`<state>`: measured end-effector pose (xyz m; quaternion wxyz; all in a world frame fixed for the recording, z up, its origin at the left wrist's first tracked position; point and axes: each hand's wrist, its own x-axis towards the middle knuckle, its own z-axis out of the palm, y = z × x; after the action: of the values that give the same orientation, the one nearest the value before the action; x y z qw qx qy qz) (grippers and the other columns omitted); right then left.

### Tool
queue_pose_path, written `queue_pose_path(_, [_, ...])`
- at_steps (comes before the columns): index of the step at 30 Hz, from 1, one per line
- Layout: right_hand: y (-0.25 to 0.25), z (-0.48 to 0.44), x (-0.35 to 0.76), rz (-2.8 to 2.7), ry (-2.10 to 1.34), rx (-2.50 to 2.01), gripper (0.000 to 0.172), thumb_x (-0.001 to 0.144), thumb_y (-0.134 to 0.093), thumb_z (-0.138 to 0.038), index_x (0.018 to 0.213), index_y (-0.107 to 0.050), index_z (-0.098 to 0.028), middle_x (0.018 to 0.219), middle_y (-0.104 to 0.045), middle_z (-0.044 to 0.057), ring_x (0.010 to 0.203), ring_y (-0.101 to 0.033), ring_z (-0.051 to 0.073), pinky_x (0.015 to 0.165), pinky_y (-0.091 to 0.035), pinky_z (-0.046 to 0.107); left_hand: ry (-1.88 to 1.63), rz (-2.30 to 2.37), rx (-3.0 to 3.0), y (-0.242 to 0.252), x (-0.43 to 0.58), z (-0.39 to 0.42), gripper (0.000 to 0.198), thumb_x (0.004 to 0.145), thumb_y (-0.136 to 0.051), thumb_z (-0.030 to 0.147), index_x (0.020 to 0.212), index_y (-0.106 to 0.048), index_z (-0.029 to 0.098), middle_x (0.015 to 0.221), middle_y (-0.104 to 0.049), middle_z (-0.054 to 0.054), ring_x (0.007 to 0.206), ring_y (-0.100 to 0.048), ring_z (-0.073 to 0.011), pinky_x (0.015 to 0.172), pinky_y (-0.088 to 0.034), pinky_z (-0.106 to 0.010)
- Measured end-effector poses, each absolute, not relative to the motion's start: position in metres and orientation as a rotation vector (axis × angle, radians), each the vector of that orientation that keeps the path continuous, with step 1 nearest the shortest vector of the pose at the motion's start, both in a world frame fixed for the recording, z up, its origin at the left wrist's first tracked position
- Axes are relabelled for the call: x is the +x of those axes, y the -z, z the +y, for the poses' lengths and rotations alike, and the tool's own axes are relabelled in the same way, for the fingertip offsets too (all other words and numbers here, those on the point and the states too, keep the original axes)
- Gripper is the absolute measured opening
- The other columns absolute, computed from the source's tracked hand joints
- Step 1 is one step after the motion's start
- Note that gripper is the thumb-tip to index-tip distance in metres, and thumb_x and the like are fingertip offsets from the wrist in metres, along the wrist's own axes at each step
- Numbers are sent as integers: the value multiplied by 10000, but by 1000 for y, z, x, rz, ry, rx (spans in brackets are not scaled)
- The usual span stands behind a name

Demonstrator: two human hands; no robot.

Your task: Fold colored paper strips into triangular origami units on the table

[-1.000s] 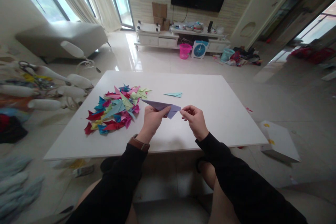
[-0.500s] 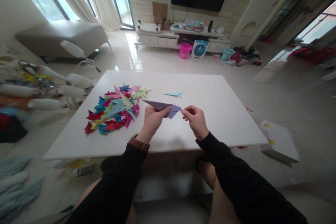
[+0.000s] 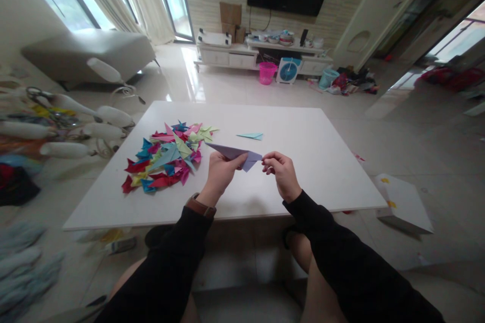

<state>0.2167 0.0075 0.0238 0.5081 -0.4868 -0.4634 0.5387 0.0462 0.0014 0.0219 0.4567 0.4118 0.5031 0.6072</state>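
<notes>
A folded purple paper (image 3: 251,160) with a long point toward the left is held above the white table (image 3: 299,181). My left hand (image 3: 222,169) pinches it, thumb on top; a brown watch strap is on that wrist. The fingertips of my right hand (image 3: 278,169) are closed on the paper's right tip. Beyond the paper lies a small light-blue folded paper (image 3: 252,136). On the left part of the table is a pile of folded papers (image 3: 166,156) in red, pink, blue, green and yellow.
Left of the table stands a lamp with several white arms (image 3: 64,150). A white box (image 3: 405,202) is on the floor at the right. Farther back are a pink basket (image 3: 267,73), a blue fan (image 3: 288,70) and a low white cabinet (image 3: 242,60).
The fingers of my right hand have shifted slightly at the paper's right tip. My left hand and the purple paper look almost unchanged.
</notes>
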Motion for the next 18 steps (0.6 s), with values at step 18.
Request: queue_pose_path(18, [-20,8,217,-1197,-1219,-1222,177,670,-760,-320,650,-649,-184,572,-596,-26,521,-538,116,536,-408,260,-1486,1224,1052,-25,46,0,224,632,-842,307,631,-727,115,565,-671,-33,498,-577,-124,481,-455,-232])
